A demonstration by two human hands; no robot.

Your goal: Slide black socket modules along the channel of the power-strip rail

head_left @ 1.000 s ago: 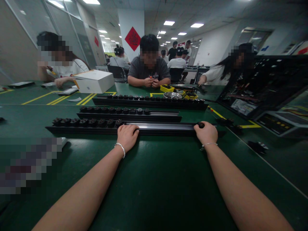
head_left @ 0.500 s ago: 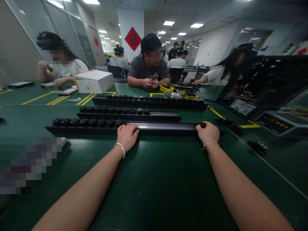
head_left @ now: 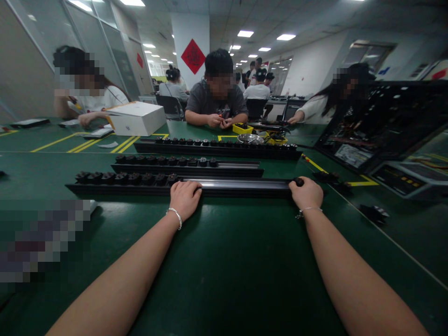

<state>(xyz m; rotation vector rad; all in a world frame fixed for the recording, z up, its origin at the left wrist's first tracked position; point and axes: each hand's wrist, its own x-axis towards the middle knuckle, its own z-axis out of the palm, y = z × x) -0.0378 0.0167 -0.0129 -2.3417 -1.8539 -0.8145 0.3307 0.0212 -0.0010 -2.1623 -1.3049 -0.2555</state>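
Note:
The nearest long black rail (head_left: pixel 241 185) lies across the table, its channel shiny on the right half. Several black round socket-like modules (head_left: pixel 135 178) fill its left half. My left hand (head_left: pixel 185 198) is closed over the rail's front side, just right of the last module in the row. At the rail's right end, my right hand (head_left: pixel 308 192) grips a single black round module (head_left: pixel 298 181); its lower part is hidden by the fingers. Behind lie a second rail (head_left: pixel 241 171), partly filled with modules, and a third rail (head_left: pixel 217 148) with a longer row.
An open black computer case (head_left: pixel 388 121) stands at the right, beside a power supply box (head_left: pixel 402 179). Loose dark pieces (head_left: pixel 374 213) lie nearer. Across the table are a white box (head_left: pixel 138 119), a yellow bin (head_left: pixel 242 129), a metal bowl (head_left: pixel 250 139) and seated co-workers.
My right hand has shifted slightly to the right with the black module in it. My left hand and the rails have stayed in place.

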